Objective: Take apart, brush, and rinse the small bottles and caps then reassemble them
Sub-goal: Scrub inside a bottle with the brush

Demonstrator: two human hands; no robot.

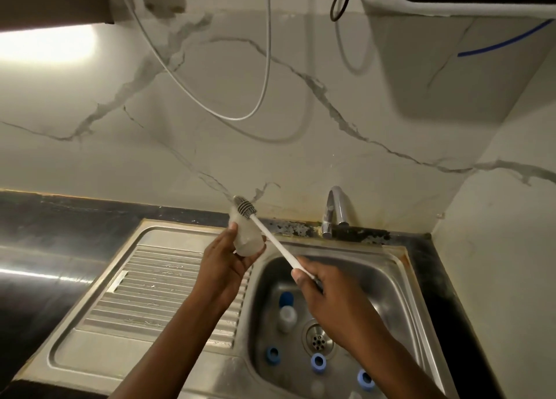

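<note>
1. Holding the work above the line where drainboard meets sink basin [391, 290], I have the left hand [224, 263] wrapped around a small bottle [248, 237], which is translucent and has no cap on it.
2. The right hand [326, 298] is closed around the white handle of the brush [244, 207]. The handle crosses in front of the bottle and the grey head sits at its far end. I cannot tell whether the head is inside the mouth or just beside it.
3. Progress, as I judge it: this bottle is taken apart and is in the brushing step. Three loose blue caps [318, 362] lie on the basin floor toward the front, so several bottles seem to be opened already.
4. What is left: one capped bottle [287, 314] lies in the basin just beside the drain [318, 340] with its blue cap on, so it has yet to be opened. Rinsing and reassembly look undone, though I cannot tell clean pieces from dirty ones here.
5. Around: the tap [337, 209] stands at the back rim, and I see no water running from it. The ribbed drainboard [156, 284] lies to the left with a dark counter [45, 242] beyond it, and cables [264, 67] hang against the marble wall.
6. In the way: the right forearm covers part of the basin, so more pieces may be hidden under it. The loose caps also lie close to the drain.
</note>
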